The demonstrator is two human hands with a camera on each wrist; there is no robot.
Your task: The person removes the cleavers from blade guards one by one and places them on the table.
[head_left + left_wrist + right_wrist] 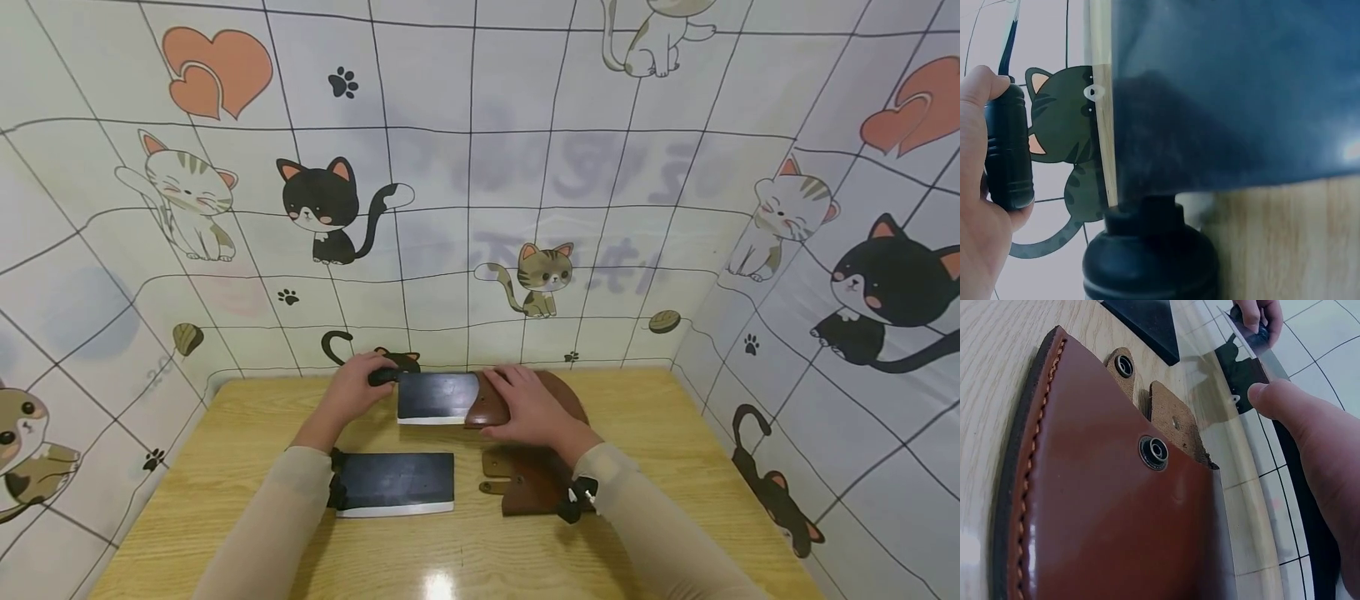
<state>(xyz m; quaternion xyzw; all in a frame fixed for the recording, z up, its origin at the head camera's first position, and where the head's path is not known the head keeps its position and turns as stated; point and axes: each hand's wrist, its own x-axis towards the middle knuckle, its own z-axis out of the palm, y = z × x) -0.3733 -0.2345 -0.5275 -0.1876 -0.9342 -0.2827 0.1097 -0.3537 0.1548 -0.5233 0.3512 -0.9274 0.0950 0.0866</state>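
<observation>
My left hand (351, 389) grips the black handle (1009, 150) of a cleaver (433, 396) at the back of the table. This cleaver's wide dark blade, silver along its lower edge, sits partly inside a brown leather sheath (577, 403). My right hand (534, 410) holds that sheath from above, hiding its middle; the thumb shows in the right wrist view. Nearer lies a second cleaver (397, 482), flat, its handle mostly hidden by the left wrist in the head view. A second leather sheath (1104, 487), with snap studs and straps, lies beneath my right wrist.
The wooden table (450, 554) ends at the back and sides against a cloth (435, 167) printed with a grid and cartoon cats. A dark wrist device (581, 497) hangs over the near sheath.
</observation>
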